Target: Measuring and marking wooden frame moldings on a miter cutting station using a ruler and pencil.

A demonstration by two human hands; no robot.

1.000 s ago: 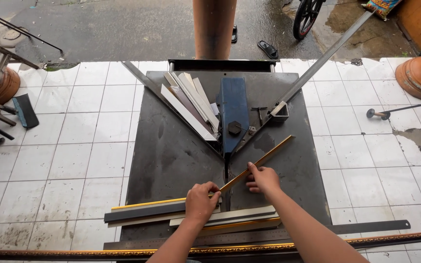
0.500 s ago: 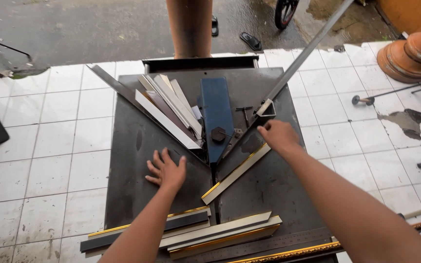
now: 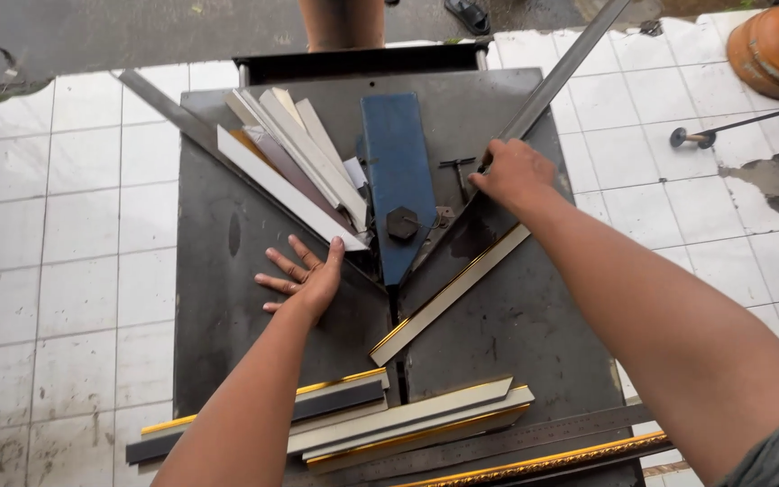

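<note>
The left hand (image 3: 304, 280) lies flat, fingers spread, on the dark metal worktop (image 3: 218, 298) left of centre, holding nothing; its fingertips sit just beside the tip of a white moulding offcut (image 3: 286, 191). The right hand (image 3: 514, 171) is closed around the long steel lever (image 3: 556, 81) that runs up to the far right corner. One gold-edged moulding strip (image 3: 451, 296) lies slantwise near the middle, against the right fence beside the blue blade guard (image 3: 397, 180). It looks light and stiff (likely easy to dent along the gilt edge), best held flat near the cut. About six offcuts fan at the far left; roughly five strips are stacked along the near edge.
</note>
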